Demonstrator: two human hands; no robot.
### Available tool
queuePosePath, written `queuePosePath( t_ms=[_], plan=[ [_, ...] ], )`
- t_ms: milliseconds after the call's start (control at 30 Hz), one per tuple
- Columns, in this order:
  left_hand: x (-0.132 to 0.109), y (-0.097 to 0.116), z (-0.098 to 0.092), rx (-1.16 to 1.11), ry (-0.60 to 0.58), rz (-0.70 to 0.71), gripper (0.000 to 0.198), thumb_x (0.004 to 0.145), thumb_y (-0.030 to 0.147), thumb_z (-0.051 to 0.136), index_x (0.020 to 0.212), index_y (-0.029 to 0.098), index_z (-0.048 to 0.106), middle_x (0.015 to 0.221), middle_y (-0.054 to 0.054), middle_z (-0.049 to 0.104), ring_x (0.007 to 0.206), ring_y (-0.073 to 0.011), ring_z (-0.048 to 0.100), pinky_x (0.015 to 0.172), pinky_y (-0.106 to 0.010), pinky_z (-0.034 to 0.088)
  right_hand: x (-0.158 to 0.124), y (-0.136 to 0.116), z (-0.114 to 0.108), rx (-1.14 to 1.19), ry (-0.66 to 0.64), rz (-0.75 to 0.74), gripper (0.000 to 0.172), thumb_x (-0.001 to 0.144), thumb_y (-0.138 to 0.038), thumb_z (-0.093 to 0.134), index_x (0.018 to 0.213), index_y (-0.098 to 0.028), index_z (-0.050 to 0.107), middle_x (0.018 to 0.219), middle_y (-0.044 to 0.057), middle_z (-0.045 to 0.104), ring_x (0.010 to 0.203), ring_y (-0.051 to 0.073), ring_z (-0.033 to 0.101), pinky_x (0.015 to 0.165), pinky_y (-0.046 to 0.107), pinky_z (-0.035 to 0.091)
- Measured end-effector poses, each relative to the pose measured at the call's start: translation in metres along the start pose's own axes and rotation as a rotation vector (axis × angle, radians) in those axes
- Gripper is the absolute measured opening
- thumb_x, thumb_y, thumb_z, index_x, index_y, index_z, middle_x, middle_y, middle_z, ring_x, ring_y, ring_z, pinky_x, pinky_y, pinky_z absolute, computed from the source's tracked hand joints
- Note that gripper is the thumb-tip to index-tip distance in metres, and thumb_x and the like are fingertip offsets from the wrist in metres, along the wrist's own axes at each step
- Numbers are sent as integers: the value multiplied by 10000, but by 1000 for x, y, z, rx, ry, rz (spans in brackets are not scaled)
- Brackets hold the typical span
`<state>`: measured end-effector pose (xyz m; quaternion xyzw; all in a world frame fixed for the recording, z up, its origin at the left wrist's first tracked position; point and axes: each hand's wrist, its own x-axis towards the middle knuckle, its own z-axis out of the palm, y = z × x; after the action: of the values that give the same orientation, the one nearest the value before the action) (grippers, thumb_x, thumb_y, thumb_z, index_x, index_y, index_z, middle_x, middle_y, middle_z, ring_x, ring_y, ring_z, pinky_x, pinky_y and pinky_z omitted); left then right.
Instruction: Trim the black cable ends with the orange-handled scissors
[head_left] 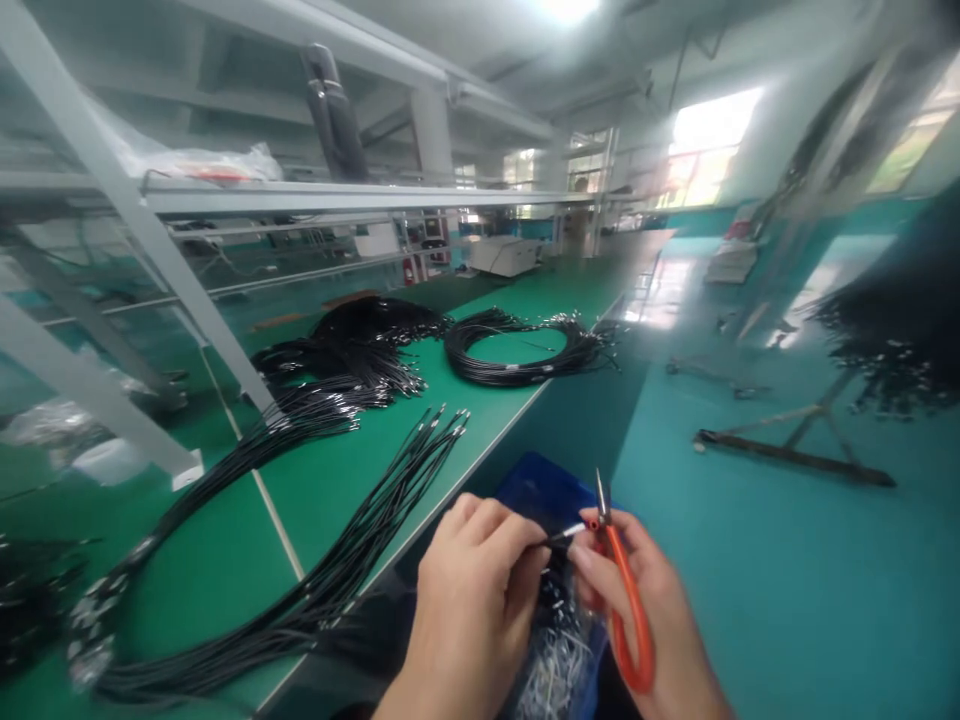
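A thin black cable (556, 539) is held near its end in the left hand (476, 570), whose thumb and forefinger are closed together on it, in the space to the right of the green bench (495, 410). The short length left exposed is directed rightward and slightly to the far side, its white tip (575, 528) being brought right up to the fingertips of the right hand (661, 590). A small red piece (592, 524) is seen there, lined up with the tip; whether the two are touching cannot be told. An orange-handled tool (628, 590) is clasped in the right hand, its long axis being set from near to far, so that the cable's end is laid roughly crosswise to it, on its left. The right thumb and fingertips are drawn close around the red piece, though whether it is pinched cannot be made out. Both hands are held above a blue bin (532, 482), in which small white pieces (555, 672) are contained.
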<state>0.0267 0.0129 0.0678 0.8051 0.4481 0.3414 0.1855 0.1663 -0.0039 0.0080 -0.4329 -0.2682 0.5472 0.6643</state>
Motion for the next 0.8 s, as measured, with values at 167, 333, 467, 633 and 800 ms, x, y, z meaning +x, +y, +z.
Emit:
queuePosePath(
  t_ms=[167, 333, 467, 633, 800],
  plan=[
    [-20, -12, 14, -474, -99, -265, 147, 794, 271, 595, 702, 178, 661, 660, -7, 545, 605, -136, 498, 568, -233, 385, -13, -6, 9, 86, 1, -32, 388, 669, -241, 743, 978, -229, 509, 761, -11, 656, 578, 118, 564, 551, 239, 449],
    [-27, -18, 22, -627, -98, -363, 182, 769, 308, 631, 674, 155, 659, 674, -12, 555, 640, -139, 498, 596, -236, 383, -18, -2, 18, 173, -22, 13, 370, 659, -231, 752, 949, -231, 523, 747, -15, 663, 545, 105, 575, 535, 227, 445],
    [-27, -18, 22, -626, -81, -371, 175, 773, 306, 629, 694, 156, 674, 695, -20, 574, 672, -152, 526, 630, -243, 400, -17, -1, 20, 202, -13, 19, 364, 654, -220, 759, 937, -230, 530, 727, -27, 660, 542, 100, 587, 546, 220, 458],
    [-32, -20, 25, -579, -25, -357, 178, 765, 308, 637, 671, 163, 682, 671, -17, 580, 644, -150, 536, 605, -233, 396, -18, -2, 21, 122, 19, 23, 362, 658, -243, 761, 929, -221, 522, 696, -30, 659, 533, 110, 601, 545, 229, 470],
    [-35, -22, 29, -585, 13, -365, 170, 757, 290, 647, 658, 158, 687, 656, -15, 590, 628, -138, 534, 592, -221, 382, -20, -2, 22, 102, 19, 32, 375, 660, -229, 756, 940, -214, 507, 695, -28, 648, 528, 111, 598, 530, 224, 456]
  ],
)
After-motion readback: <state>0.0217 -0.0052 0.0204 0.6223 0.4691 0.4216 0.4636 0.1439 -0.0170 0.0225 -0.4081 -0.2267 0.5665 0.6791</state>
